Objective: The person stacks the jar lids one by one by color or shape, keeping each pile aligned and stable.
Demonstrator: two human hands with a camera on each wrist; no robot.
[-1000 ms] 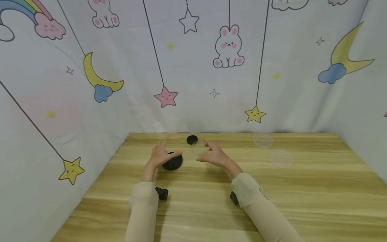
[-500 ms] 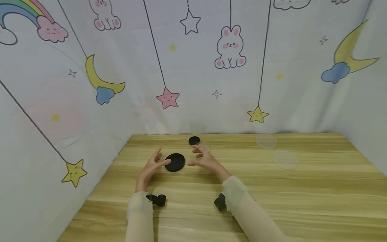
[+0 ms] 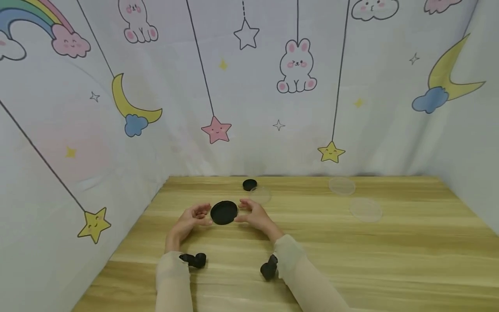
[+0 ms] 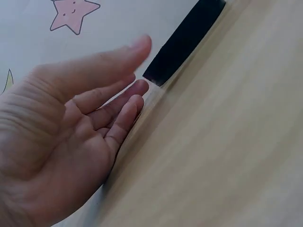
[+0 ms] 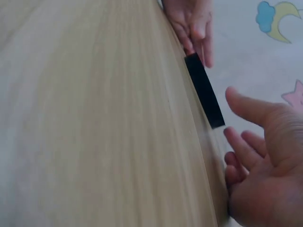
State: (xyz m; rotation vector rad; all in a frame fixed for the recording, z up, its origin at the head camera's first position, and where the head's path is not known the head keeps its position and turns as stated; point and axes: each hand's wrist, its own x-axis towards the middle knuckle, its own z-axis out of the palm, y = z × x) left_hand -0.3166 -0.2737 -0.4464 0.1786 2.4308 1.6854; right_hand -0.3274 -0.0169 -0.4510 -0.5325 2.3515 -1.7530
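Observation:
A large black round lid-like disc [image 3: 224, 212], low with a raised rim, lies flat on the wooden table [image 3: 312, 268] between the two hands. To its left is the left hand [image 3: 189, 221], thumb and fingers reaching toward the rim. In the left wrist view a small gap shows between those fingertips and the black edge. On the opposite side, the right hand [image 3: 258, 216] holds nothing, its thumb and fingers spread beside the rim. The right wrist view shows the disc's side [image 5: 204, 90] just short of the right fingertips.
Behind the disc stands a smaller black round piece [image 3: 250, 185], with a clear disc [image 3: 260, 195] close by. Two more clear discs [image 3: 341, 186] lie toward the back right. A printed curtain [image 3: 249, 99] borders the table's back and sides.
Both hands have come down and nearer to me, to either side of the large black disc. The right hand has left the clear disc. The discs stay on the table.

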